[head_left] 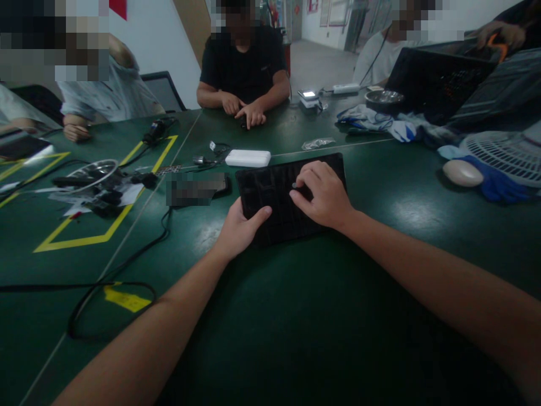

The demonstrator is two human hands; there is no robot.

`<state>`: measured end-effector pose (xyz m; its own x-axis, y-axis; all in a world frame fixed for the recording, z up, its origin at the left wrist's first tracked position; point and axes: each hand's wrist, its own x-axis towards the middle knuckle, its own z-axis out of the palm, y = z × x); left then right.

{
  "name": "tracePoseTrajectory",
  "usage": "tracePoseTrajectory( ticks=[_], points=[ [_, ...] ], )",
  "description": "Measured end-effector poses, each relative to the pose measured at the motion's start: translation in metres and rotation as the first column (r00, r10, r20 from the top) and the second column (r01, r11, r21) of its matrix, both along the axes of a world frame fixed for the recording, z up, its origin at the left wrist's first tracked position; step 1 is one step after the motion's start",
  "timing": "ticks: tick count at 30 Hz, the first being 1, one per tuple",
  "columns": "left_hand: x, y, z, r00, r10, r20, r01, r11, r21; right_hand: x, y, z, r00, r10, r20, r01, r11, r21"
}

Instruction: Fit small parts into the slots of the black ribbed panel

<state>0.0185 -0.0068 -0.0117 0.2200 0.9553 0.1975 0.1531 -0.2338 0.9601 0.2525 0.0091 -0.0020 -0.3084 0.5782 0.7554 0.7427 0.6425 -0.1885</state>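
Note:
A flat black keyboard-like slab (pixel 270 186) lies on the dark green table (pixel 296 316) in front of me. My left hand (pixel 239 231) grips its near left corner, thumb on top, fingers under the edge. My right hand (pixel 321 194) rests on its right half with the fingers curled and pinched on a small dark part that I cannot make out. A white power bank (pixel 248 158) lies just beyond the slab.
Black cables (pixel 127 265) and a yellow tag (pixel 127 300) run at the left, near yellow tape lines (pixel 105 234) and a pile of dark parts (pixel 97 189). A white fan (pixel 502 155), blue cloth and laptops sit at the right. Other people sit around the table's far side.

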Motion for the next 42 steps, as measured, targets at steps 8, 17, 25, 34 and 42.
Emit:
tracePoseTrajectory(
  ticks=[8,17,25,34,42],
  points=[
    [-0.0009,0.0,-0.0007,1.0,0.009,-0.005,-0.009,1.0,-0.003,0.0008,0.0001,-0.0007,1.0,-0.004,0.016,0.004,1.0,0.016],
    [0.0006,-0.0019,0.002,1.0,-0.005,-0.001,0.005,1.0,0.001,0.0005,-0.0006,0.0002,1.0,0.004,-0.008,-0.004,0.999,-0.035],
    [0.0012,-0.0009,0.0001,1.0,0.003,0.027,-0.002,0.999,-0.037,0.0008,-0.0003,-0.0003,1.0,-0.003,0.006,0.004,1.0,-0.024],
    [0.0005,-0.0019,0.0011,1.0,0.0,0.008,0.0,1.0,-0.024,0.0004,-0.001,0.0002,1.0,0.001,-0.012,-0.002,1.0,-0.029],
    [0.0004,-0.0018,0.0014,1.0,-0.005,0.0,0.005,1.0,-0.005,0.0011,-0.0001,-0.0001,1.0,-0.001,0.002,0.001,1.0,-0.025]
  ],
)
